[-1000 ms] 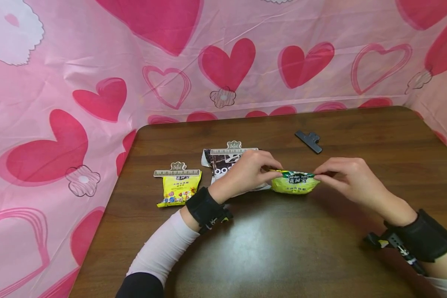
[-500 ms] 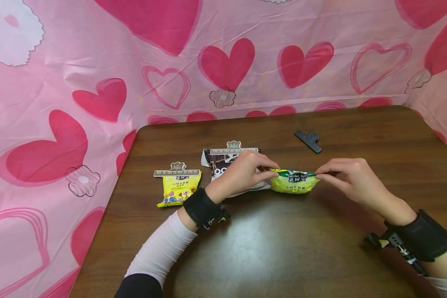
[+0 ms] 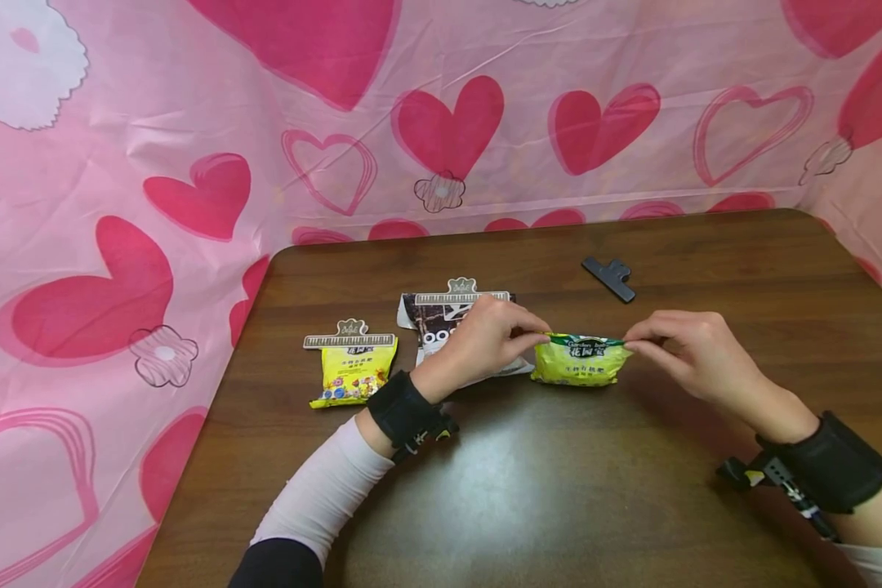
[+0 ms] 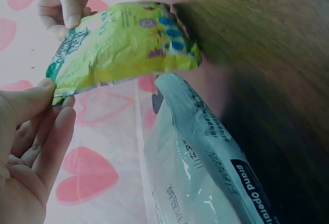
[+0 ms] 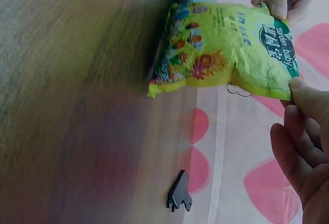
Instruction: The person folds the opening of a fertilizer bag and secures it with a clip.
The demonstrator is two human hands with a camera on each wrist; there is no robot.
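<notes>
The yellow-green packet (image 3: 579, 361) is held upright on the table (image 3: 559, 490), pinched at its top corners by the left hand (image 3: 485, 339) and the right hand (image 3: 687, 351), forearms angled inward.

Bright, even light fills the head view; a pale glare patch sits on the dark table (image 3: 485, 490) in front of the arms. Straight edges bow near the frame borders. Both wrist views are soft, the wood smeared and blurred.
</notes>
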